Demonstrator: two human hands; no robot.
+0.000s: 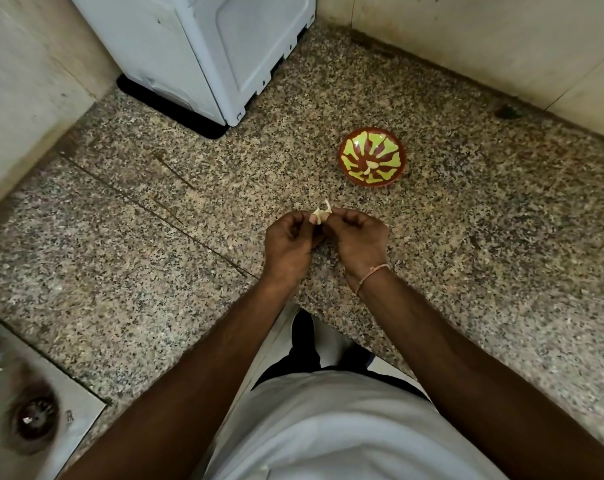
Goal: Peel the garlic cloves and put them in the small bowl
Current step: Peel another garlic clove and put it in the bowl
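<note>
both hands meet above the counter: the left hand (288, 242) pinches the garlic clove (320, 214) while the right hand (357, 239) pinches its loose skin, the clove at their fingertips. the small bowl (372, 156) lies beyond and rightward, nearer the right hand, peeled cloves (370, 167) already inside

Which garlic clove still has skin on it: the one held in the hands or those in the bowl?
The held clove, pinched between both hands; papery skin curls off it. The cloves in the bowl look bare.
</note>
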